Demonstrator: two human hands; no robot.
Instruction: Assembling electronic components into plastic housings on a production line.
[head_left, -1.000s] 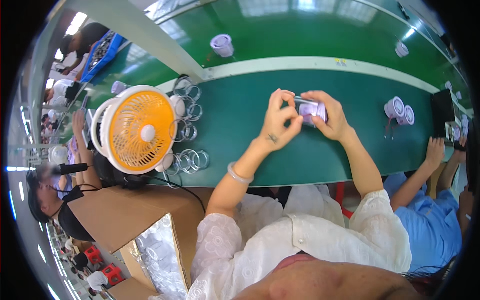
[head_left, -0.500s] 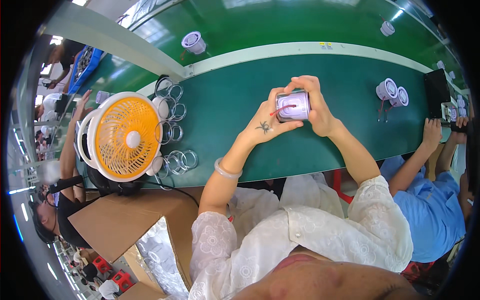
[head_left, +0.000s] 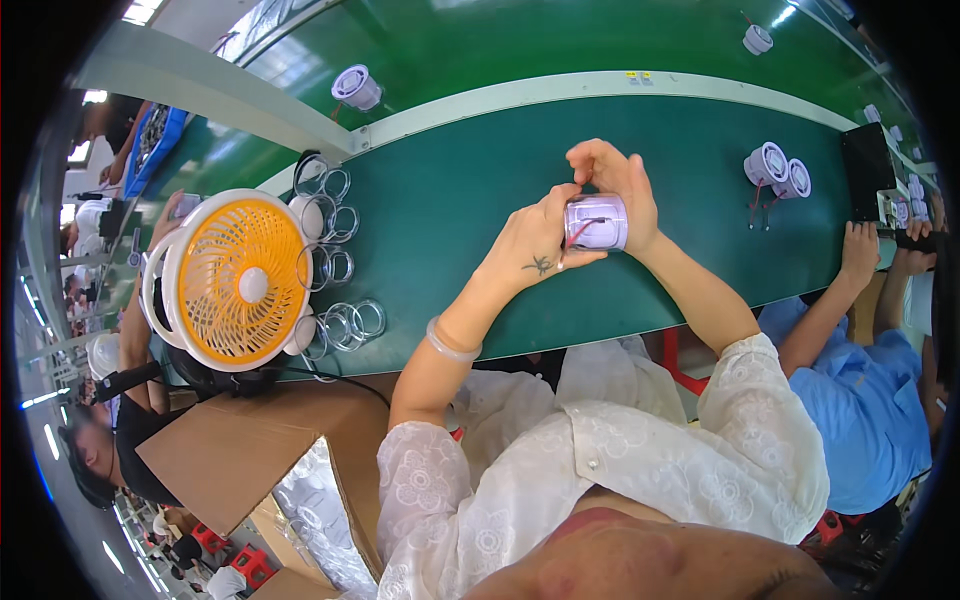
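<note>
Above the bench's middle, a pale lilac cylindrical housing (head_left: 597,227) with a clear rim and a short red wire rests in my left hand (head_left: 530,240), whose thumb lies along its near side. My right hand (head_left: 630,190) is beside the housing's far right side with its fingers stretched out and apart. Whether its palm touches the housing, I cannot tell. Two similar lilac housings (head_left: 767,165) with dangling wires stand together on the right of the green bench (head_left: 450,170).
An orange and white fan (head_left: 250,285) stands at the left, beside several shiny rings (head_left: 343,265). A cardboard box (head_left: 235,445) is below the bench edge. More lilac housings (head_left: 357,88) sit on the green surface beyond the rail (head_left: 520,93). People work at both sides.
My right hand has loosened from the housing, its fingers now raised and spread. The housing stays in my left hand and has turned slightly. The whole view has shifted a little.
</note>
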